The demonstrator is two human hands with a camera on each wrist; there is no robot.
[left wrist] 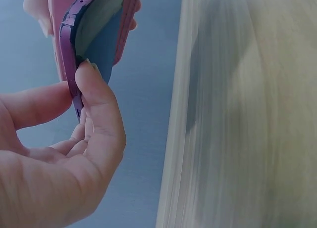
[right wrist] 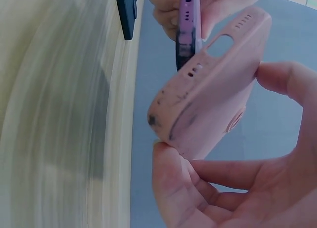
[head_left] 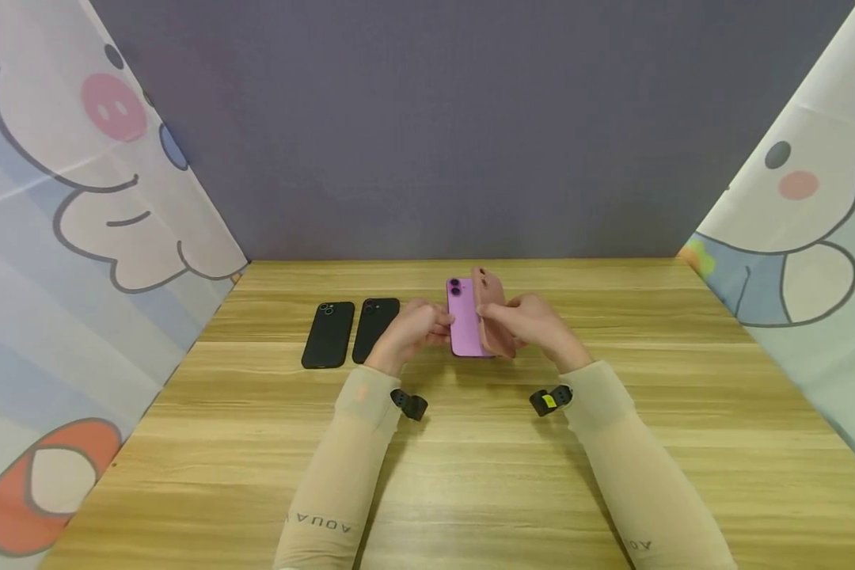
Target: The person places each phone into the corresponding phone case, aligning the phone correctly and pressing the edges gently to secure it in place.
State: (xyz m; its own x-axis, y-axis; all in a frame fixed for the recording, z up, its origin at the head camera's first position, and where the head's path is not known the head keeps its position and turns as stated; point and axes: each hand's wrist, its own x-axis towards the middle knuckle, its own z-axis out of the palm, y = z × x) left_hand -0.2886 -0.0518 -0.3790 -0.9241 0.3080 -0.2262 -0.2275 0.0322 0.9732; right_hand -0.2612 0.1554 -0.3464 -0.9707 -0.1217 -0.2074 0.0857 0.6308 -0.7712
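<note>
Between thumb and fingers, my left hand (head_left: pixel 416 326) pinches the left edge of a purple smartphone (head_left: pixel 464 324), its back and two camera lenses showing in the head view. My right hand (head_left: pixel 534 321) grips a pink phone case (head_left: pixel 499 339), thumb on one long edge and fingers on the other. The case stands tilted over the phone's right side. In the right wrist view, dark scuffs mark the bottom end of the case (right wrist: pixel 218 94), and the end of the phone (right wrist: pixel 187 15) overlaps its rim. The left wrist view shows the phone's worn side edge (left wrist: pixel 68 60).
Two black phones or phone cases (head_left: pixel 329 336) (head_left: pixel 375 326) lie side by side left of my left hand. The wooden table (head_left: pixel 470 475) ends at a grey back panel (head_left: pixel 456 127). Cartoon-printed cloths (head_left: pixel 36 237) hang at both sides.
</note>
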